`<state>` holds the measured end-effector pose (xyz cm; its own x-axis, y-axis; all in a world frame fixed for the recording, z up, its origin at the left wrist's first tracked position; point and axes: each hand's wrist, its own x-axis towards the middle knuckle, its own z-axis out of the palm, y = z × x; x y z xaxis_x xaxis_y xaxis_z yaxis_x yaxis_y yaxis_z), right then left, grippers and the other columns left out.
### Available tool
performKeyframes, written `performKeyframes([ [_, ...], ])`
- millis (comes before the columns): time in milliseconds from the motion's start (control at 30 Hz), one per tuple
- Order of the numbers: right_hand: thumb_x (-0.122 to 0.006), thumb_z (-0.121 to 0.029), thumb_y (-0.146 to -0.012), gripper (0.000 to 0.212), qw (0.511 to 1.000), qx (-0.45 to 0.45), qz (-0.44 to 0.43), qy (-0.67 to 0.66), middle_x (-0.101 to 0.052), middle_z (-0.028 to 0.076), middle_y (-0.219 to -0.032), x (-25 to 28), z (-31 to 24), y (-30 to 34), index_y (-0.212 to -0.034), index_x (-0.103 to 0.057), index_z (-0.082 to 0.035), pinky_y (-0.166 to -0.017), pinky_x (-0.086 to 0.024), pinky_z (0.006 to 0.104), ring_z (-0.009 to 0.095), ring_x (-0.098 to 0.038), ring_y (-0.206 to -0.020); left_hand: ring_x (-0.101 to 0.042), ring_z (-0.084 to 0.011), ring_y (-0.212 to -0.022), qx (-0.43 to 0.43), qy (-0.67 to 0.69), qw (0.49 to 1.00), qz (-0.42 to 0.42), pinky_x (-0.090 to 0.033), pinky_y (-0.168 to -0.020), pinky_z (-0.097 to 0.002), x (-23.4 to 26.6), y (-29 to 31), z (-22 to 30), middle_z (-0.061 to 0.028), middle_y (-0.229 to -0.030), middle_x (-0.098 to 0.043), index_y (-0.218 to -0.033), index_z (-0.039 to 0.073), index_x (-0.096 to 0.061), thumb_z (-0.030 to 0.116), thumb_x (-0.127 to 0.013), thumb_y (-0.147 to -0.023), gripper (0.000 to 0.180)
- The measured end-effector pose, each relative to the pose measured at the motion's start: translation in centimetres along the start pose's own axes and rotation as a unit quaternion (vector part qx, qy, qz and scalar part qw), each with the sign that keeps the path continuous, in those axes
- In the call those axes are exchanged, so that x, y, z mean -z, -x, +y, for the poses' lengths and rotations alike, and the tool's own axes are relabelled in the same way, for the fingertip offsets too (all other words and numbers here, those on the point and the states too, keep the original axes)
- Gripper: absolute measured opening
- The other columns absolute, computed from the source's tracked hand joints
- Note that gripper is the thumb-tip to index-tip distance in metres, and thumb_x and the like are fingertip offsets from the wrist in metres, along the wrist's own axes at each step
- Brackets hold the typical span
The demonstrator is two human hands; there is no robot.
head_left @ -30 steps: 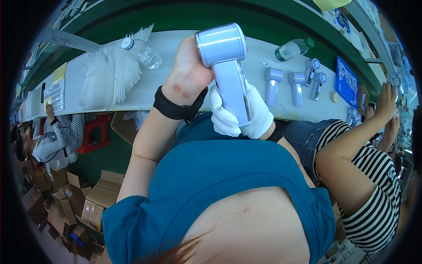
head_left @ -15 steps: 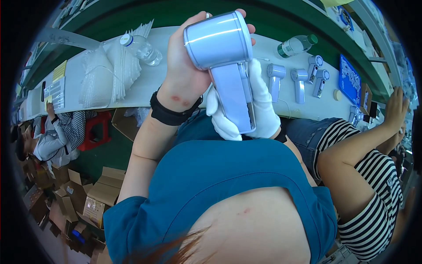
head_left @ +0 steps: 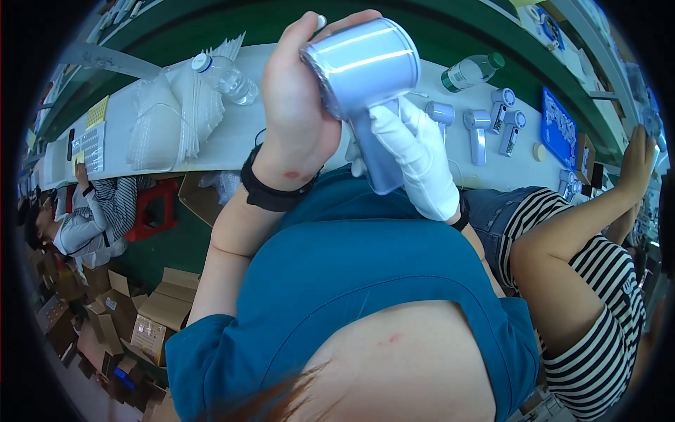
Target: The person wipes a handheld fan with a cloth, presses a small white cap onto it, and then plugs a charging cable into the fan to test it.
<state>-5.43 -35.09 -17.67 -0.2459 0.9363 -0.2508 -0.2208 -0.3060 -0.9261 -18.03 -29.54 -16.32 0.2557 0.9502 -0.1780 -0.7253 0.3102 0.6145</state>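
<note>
Closest: pale lilac handheld unit (head_left: 360, 67), upper centre of frame, held up above the worktop (head_left: 242, 137). Fat round head on top, handle below. Long axis steep, foot of the handle leaning a bit right and pointing at the teal shirt (head_left: 415, 264).

Left hand (head_left: 295, 98), bare: cupped on the head from its left side, fingers going round the far side, tips mostly hidden. Right hand (head_left: 420, 158), white glove: grasping the handle from its right, glove showing on both sides of it. So both hands in contact: left nearer the head, right nearer the foot. Grip force: can't tell.

Past that, right of centre on the worktop: four similar units (head_left: 477, 137), one partly hidden behind the held one and the glove. Green-capped bottle (head_left: 470, 74) above them, blue tray (head_left: 546, 131) further right. Upper left: clear bottle (head_left: 228, 81) beside a stack of white sleeves (head_left: 165, 130).

Co-worker in stripes (head_left: 587, 327) at right edge.
</note>
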Motion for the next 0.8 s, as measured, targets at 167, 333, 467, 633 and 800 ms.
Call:
performKeyframes([
  [167, -0.056, -0.033, -0.083, 0.038, 0.999, 0.033, 0.03, -0.012, -0.058, 0.003, -0.075, 0.3, 0.6, 0.1, -0.1, -0.055, 0.0, -0.057, -0.041, 0.0212, 0.008, -0.051, -0.064, -0.057, -0.0209, -0.09, -0.053, 0.005, 0.999, 0.006, -0.045, -0.08, -0.0328, -1.1, 0.4, -0.9, -0.0116, -0.1, -0.06, -0.087, 0.009, -0.052, 0.027, -0.039, -0.088, 0.022],
  [333, -0.055, -0.029, -0.083, 0.035, 0.999, -0.017, 0.022, -0.044, -0.058, 0.006, -0.074, 1.2, 0.4, 0.2, -0.103, -0.053, 0.0, -0.055, -0.043, 0.0227, 0.011, -0.053, -0.059, -0.057, -0.0217, -0.087, 0.001, -0.011, 1.0, 0.026, -0.044, -0.08, -0.0358, -1.2, -0.1, -1.4, -0.0126, -0.096, -0.06, -0.086, 0.004, -0.055, 0.027, -0.036, -0.088, 0.03],
  [467, -0.049, -0.034, -0.083, 0.044, 0.968, -0.105, -0.09, -0.207, -0.057, 0.016, -0.079, 1.6, 0.0, 0.2, -0.108, -0.046, 0.001, -0.043, -0.044, 0.0271, 0.019, -0.055, -0.049, -0.056, -0.0214, -0.084, 0.12, 0.15, 0.979, -0.063, -0.044, -0.079, -0.037, 1.8, -1.8, -1.0, -0.0107, -0.089, -0.059, -0.086, 0.004, -0.054, 0.023, -0.036, -0.088, 0.026],
  [633, -0.053, -0.028, -0.079, 0.049, 0.958, -0.077, -0.159, -0.225, -0.057, 0.019, -0.077, 1.7, 0.1, 0.9, -0.114, -0.042, 0.004, -0.04, -0.043, 0.0264, 0.019, -0.053, -0.045, -0.055, -0.0213, -0.081, 0.1, 0.103, 0.984, 0.102, -0.044, -0.077, -0.0386, 1.0, -2.0, -0.8, -0.0084, -0.085, -0.057, -0.088, 0.004, -0.054, 0.02, -0.038, -0.088, 0.023],
  [800, -0.058, -0.022, -0.076, 0.051, 0.994, -0.036, -0.048, -0.093, -0.058, 0.019, -0.079, 1.6, -0.8, 1.5, -0.115, -0.042, 0.006, -0.036, -0.039, 0.0224, 0.015, -0.052, -0.044, -0.049, -0.0341, -0.104, 0.122, 0.104, 0.986, 0.043, -0.038, -0.093, -0.0465, 3.3, -2.4, 0.2, -0.0139, -0.106, -0.052, -0.101, 0.001, -0.048, 0.017, -0.034, -0.09, 0.024],
])
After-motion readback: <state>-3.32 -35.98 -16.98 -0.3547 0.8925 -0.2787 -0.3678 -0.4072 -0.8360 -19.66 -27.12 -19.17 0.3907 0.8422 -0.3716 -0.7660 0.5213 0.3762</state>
